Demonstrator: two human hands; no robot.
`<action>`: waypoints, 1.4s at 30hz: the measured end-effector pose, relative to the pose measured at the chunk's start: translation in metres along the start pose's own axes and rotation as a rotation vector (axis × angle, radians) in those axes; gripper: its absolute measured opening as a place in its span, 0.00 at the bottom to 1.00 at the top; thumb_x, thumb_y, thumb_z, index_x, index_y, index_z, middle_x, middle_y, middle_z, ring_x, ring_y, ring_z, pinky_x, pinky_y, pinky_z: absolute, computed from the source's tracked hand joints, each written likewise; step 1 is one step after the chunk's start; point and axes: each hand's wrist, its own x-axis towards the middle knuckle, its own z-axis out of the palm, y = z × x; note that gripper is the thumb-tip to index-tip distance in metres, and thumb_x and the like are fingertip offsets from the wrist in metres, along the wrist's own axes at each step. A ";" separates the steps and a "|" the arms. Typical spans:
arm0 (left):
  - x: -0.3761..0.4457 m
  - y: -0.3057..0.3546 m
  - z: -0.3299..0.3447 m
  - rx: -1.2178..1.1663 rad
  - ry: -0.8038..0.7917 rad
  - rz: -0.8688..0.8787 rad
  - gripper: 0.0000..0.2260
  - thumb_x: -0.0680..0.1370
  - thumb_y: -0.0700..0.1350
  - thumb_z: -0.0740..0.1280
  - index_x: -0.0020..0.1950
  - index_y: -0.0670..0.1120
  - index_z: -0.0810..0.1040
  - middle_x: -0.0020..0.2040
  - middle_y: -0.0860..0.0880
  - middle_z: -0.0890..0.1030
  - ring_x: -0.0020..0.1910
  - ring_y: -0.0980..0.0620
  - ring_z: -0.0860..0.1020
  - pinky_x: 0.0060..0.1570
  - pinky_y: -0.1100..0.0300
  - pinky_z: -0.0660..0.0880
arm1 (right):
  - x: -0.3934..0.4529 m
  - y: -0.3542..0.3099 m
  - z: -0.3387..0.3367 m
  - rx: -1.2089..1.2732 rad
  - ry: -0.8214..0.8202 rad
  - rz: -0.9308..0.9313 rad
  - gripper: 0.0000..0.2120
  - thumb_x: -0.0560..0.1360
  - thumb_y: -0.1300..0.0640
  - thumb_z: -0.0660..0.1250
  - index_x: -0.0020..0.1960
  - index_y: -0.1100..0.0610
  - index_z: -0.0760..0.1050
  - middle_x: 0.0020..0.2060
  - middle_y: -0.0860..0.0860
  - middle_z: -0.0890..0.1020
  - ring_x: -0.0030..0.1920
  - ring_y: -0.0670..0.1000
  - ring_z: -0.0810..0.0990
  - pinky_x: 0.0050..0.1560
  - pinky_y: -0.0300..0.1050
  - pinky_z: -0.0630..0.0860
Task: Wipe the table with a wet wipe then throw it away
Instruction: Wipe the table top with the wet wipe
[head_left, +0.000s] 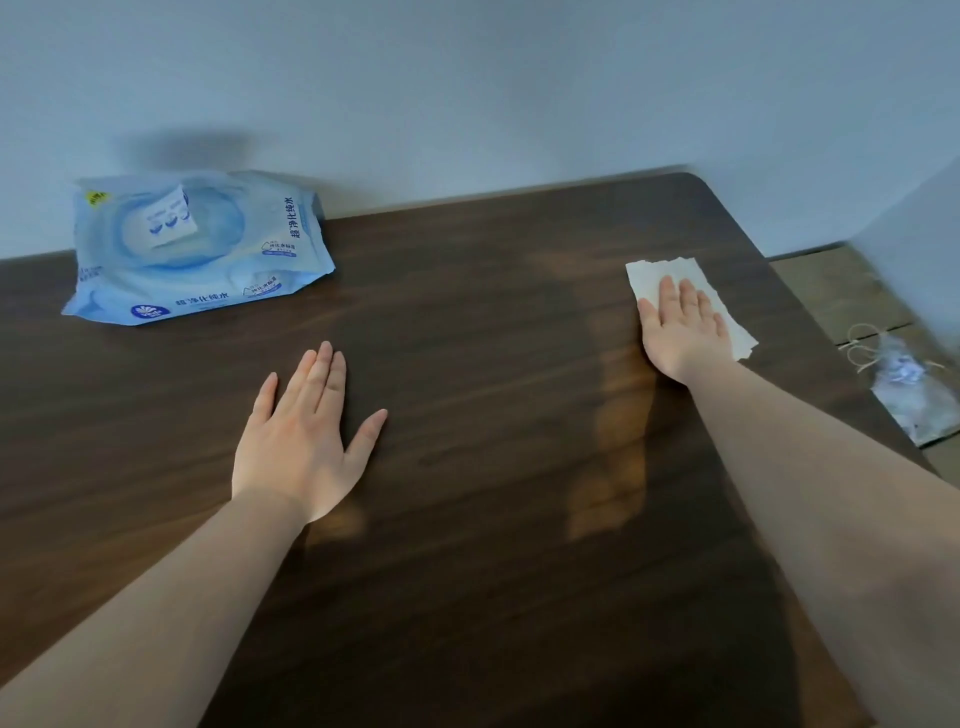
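Wiping is underway.
Your right hand (683, 327) presses flat, fingers spread, on the wet wipe (670, 275); left hand (301, 441) rests flat on the bench (493, 364); binning remains.

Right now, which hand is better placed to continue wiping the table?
The right hand. It already lies flat on the white wet wipe near the table's far right corner. The left hand rests bare on the wood, apart from the wipe.
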 end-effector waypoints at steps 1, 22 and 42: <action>0.000 -0.001 0.001 -0.002 0.000 0.000 0.36 0.74 0.67 0.40 0.76 0.49 0.43 0.78 0.52 0.44 0.75 0.55 0.42 0.74 0.53 0.42 | 0.000 0.005 0.000 0.007 0.006 0.020 0.28 0.81 0.41 0.38 0.77 0.51 0.38 0.78 0.51 0.42 0.77 0.53 0.40 0.75 0.52 0.39; -0.064 -0.048 -0.013 -0.043 -0.139 -0.049 0.33 0.77 0.64 0.41 0.75 0.48 0.38 0.77 0.52 0.39 0.75 0.56 0.40 0.73 0.53 0.41 | -0.132 -0.047 0.044 -0.171 -0.058 -0.245 0.27 0.81 0.44 0.37 0.77 0.52 0.36 0.78 0.53 0.41 0.77 0.54 0.40 0.75 0.52 0.39; -0.331 -0.308 -0.005 -0.063 -0.039 -0.640 0.46 0.68 0.74 0.36 0.76 0.44 0.44 0.78 0.48 0.44 0.76 0.53 0.43 0.73 0.52 0.46 | -0.381 -0.435 0.170 -0.231 -0.245 -1.125 0.26 0.81 0.43 0.38 0.76 0.47 0.37 0.77 0.46 0.40 0.76 0.48 0.35 0.74 0.49 0.32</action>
